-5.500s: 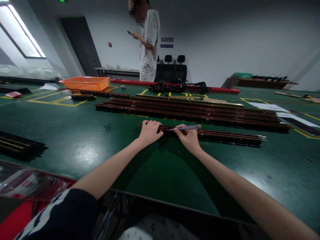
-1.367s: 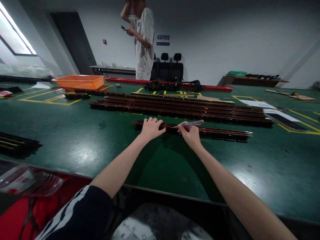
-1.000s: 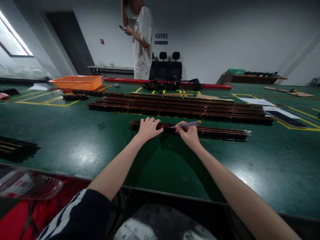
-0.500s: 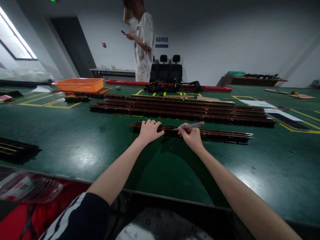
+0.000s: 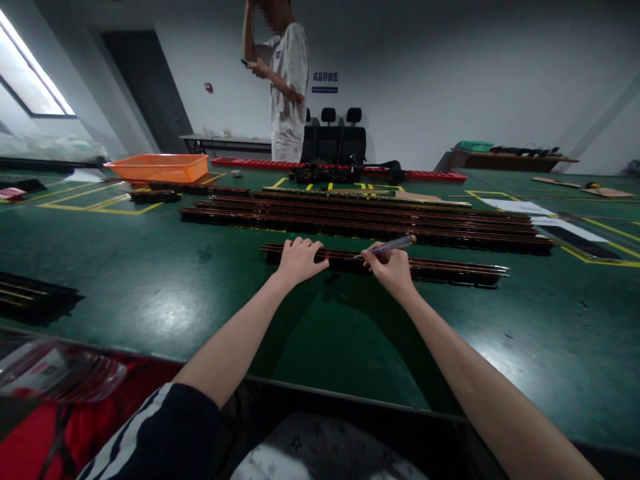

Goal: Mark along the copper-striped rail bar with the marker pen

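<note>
Two bare hands: both are at the dark strip [image 5: 455,272], with a gap between them.
Left hand [image 5: 300,261]: palm down over the strip close to its left end, thumb stretched rightward; whether the fingers pinch it or only press, I cannot tell.
Right hand [image 5: 395,272]: thumb and fingers closed around a slim tool [image 5: 395,245] with a clear handle.
Slim tool: slants down and leftward from its butt to the tip, which lies at the strip between the hands; actual contact is too small to make out.
Dark strip: flat on the green table [image 5: 150,267], its long axis running left to right across the wearer, right end slightly nearer the body, most of its length rightward of the left hand.
Nearer hand to the tip: the right, though the left thumb is near too.
Longer bundle [image 5: 300,212]: just beyond the strip, roughly parallel.
Orange tray [image 5: 170,175]: beyond the bundle's left end.
</note>
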Tool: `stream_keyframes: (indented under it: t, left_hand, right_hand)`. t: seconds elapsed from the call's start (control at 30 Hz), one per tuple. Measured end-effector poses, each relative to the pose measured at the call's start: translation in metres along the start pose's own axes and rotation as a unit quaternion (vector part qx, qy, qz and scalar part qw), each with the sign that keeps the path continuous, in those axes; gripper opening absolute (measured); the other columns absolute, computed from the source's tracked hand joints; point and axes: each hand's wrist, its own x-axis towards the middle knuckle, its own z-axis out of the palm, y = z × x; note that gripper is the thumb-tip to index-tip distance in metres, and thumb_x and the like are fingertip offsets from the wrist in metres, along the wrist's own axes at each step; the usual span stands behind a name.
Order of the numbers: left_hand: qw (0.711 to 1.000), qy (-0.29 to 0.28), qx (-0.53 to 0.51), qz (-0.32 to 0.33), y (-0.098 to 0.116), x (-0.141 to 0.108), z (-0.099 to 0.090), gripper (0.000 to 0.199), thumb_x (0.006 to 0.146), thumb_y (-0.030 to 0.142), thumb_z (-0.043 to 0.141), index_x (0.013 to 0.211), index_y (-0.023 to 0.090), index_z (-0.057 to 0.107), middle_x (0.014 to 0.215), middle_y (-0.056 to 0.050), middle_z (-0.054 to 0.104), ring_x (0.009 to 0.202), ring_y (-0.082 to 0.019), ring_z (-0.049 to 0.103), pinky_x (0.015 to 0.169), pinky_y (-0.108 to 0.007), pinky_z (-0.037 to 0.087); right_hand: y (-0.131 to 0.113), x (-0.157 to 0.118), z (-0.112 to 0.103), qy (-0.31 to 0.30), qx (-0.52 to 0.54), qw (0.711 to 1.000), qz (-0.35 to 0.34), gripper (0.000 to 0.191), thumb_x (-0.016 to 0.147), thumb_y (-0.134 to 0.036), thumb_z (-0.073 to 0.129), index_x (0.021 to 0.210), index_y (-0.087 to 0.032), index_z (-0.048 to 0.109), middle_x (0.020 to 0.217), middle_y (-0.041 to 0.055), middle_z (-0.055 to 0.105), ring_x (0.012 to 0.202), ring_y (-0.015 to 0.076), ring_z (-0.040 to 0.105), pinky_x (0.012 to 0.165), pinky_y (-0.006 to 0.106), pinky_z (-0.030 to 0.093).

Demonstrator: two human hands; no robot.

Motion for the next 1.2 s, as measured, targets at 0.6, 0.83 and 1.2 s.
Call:
stream_keyframes:
  t: [0.6,0.83,1.2]
  left_hand:
    - [0.998,0.054,-0.023,0.035,0.006,-0.004,0.007,0.033,0.092,0.028,0.044,0.119,0.019,0.060,0.122,-0.008,0.064,0.112,-0.025,0.056,0.100,-0.045,0.032]
    - [0.998,0.041,-0.017,0.043,0.012,-0.003,0.007,0.033,0.092,0.020,0.041,0.119,0.016,0.060,0.120,-0.008,0.066,0.111,-0.024,0.057,0.097,-0.042,0.035]
    - [0.998,0.043,0.010,0.047,0.011,-0.003,0.008,0.036,0.091,0.019,0.040,0.122,0.015,0.058,0.120,-0.009,0.065,0.108,-0.026,0.057,0.093,-0.044,0.038]
  right_hand:
    - [-0.001,-0.005,0.007,-0.013,0.048,0.999,0.006,0.029,0.078,-0.045,0.060,0.068,-0.018,0.061,0.057,0.0056,0.064,0.048,0.0164,0.058,0.047,0.027,0.044]
    - [0.001,-0.004,0.007,-0.017,0.042,0.999,0.005,0.028,0.079,-0.044,0.060,0.070,-0.017,0.061,0.057,0.0051,0.064,0.049,0.0155,0.058,0.047,0.026,0.044]
    - [-0.002,-0.005,0.008,-0.028,0.043,0.999,-0.003,0.028,0.080,-0.043,0.059,0.070,-0.017,0.061,0.056,0.0049,0.063,0.049,0.0159,0.058,0.046,0.027,0.045]
